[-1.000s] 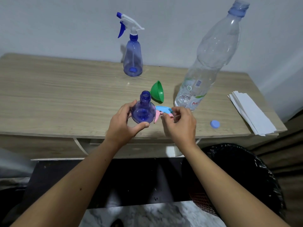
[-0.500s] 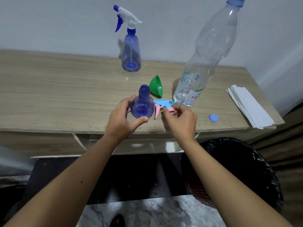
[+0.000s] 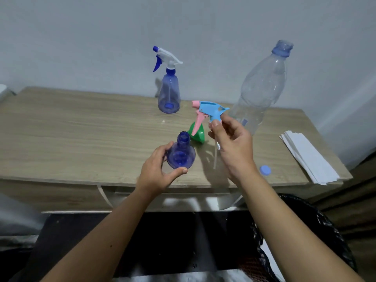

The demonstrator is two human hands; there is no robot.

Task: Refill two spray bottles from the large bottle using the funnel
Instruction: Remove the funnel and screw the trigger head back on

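Note:
My left hand (image 3: 156,171) grips a blue spray bottle (image 3: 181,154) with its neck uncovered, standing near the front edge of the wooden table (image 3: 81,135). My right hand (image 3: 232,143) holds a light-blue and pink spray head (image 3: 209,111) raised above the table, its thin dip tube hanging down. A green funnel (image 3: 198,134) lies on its side just behind the bottle. The large clear bottle (image 3: 262,88) stands uncapped at the right. A second blue spray bottle (image 3: 168,92) with a white and blue spray head stands at the back.
A small blue cap (image 3: 265,170) lies near the table's front edge on the right. A stack of white paper (image 3: 309,157) lies at the right end. A bin lined with black plastic (image 3: 333,231) stands on the floor below right.
My right hand has lifted the spray head from table level up and to the right, pulling its dip tube into view. My left hand keeps hold of the bottle.

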